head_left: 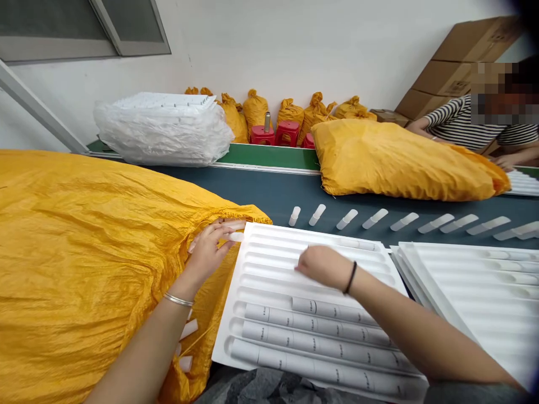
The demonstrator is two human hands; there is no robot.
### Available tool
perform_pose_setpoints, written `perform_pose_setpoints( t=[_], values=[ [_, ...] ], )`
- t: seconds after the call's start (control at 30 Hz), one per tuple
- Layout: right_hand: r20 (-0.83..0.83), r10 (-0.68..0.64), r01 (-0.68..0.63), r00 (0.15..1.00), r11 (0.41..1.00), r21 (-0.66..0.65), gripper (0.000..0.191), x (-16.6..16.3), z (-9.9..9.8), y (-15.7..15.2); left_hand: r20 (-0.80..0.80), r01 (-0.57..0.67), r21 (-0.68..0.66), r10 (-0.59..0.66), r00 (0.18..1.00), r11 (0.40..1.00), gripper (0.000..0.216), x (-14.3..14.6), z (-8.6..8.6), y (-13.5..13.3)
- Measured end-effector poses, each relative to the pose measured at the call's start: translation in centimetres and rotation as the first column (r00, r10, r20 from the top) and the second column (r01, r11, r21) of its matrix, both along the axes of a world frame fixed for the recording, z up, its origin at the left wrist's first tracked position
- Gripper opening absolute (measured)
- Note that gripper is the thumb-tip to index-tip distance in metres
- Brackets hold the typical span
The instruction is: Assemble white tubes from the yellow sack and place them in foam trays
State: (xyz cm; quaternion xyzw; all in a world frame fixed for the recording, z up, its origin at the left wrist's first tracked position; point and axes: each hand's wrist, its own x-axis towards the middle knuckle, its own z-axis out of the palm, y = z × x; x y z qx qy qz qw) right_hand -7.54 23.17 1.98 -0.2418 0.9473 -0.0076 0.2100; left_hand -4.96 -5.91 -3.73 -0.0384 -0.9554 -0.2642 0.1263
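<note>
My left hand (206,255), with a silver bangle at the wrist, reaches to the mouth of a yellow woven sack (105,224). Its thumb and fingers pinch a small white tube (236,237) beside the tray's far left corner. More pale tubes (189,329) show inside the sack. My right hand (322,266), wearing a black band, is curled above the middle of a white grooved tray (269,269); its fingertips are hidden, so I cannot make out what they hold. White tubes with small dark print (311,336) lie end to end in the near grooves.
Several white tubes (349,219) stand along the dark conveyor belt (269,191). Stacked trays (446,280) sit at right. Across the belt are another yellow sack (404,160), a plastic-wrapped bundle (164,132) and a person in a striped top (458,120). Red stools (287,133) stand behind.
</note>
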Motion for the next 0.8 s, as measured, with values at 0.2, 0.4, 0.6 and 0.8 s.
perform_pose_setpoints(
  t=[0.2, 0.4, 0.6, 0.8],
  values=[
    [-0.103, 0.221, -0.226, 0.97, 0.974, -0.035, 0.009, 8.2, -2.8, 1.2, -0.098, 0.186, 0.467, -0.158, 0.983, 0.865, 0.024, 2.5, 3.4, 4.4],
    [-0.109, -0.067, -0.022, 0.992, 0.748, -0.663, 0.027, 6.2, -1.0, 2.3, -0.094, 0.14, 0.951, -0.171, 0.981, 0.277, 0.037, 4.5, 4.2, 8.4],
    [-0.154, -0.054, -0.11, 0.987, 0.483, -0.869, 0.033, 4.7, 0.4, 1.9, 0.019, 0.034, 0.938, -0.148, 0.989, 0.344, 0.028, 5.6, 4.1, 8.6],
    [-0.359, 0.288, -0.46, 0.888, 0.51, -0.727, 0.041, 3.4, 1.2, 2.1, 0.209, 0.106, 0.649, -0.31, 0.927, 0.753, 0.024, 6.4, 5.7, 7.2]
  ],
)
